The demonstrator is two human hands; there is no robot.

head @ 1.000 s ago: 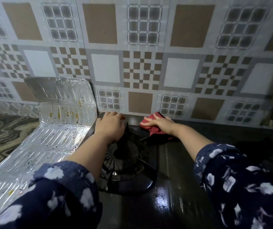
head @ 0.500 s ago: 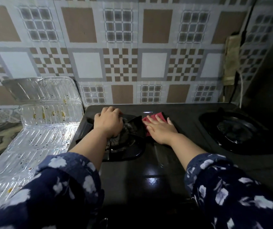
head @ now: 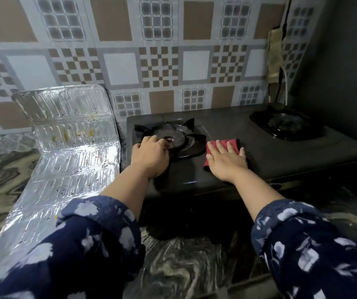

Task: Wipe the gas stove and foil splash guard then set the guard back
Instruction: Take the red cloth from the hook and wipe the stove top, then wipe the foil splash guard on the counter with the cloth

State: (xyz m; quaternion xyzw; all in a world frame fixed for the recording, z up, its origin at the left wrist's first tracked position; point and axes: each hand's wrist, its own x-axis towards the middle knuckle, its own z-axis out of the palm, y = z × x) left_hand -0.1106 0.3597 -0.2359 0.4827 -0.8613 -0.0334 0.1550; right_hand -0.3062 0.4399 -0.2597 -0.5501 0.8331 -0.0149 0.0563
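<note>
A black two-burner gas stove (head: 259, 156) stands on the marbled counter against the tiled wall. My left hand (head: 149, 156) grips the front rim of the left burner's pan support (head: 173, 137). My right hand (head: 225, 160) lies flat, fingers spread, pressing a red cloth (head: 229, 143) onto the stove top between the two burners. The foil splash guard (head: 69, 147) lies unfolded on the counter left of the stove, its far panels leaning up against the wall, with yellow and dark spatter on it.
The right burner (head: 285, 124) sits at the stove's far right, by a dark side wall. A cable and a strip-shaped fitting (head: 274, 59) hang on the tiles above it. Marbled counter (head: 184, 262) runs in front of the stove.
The view pulled back and the whole stove came into sight. My right hand slid the red cloth from the back edge toward the front middle of the stove top. My left hand stayed on the burner.
</note>
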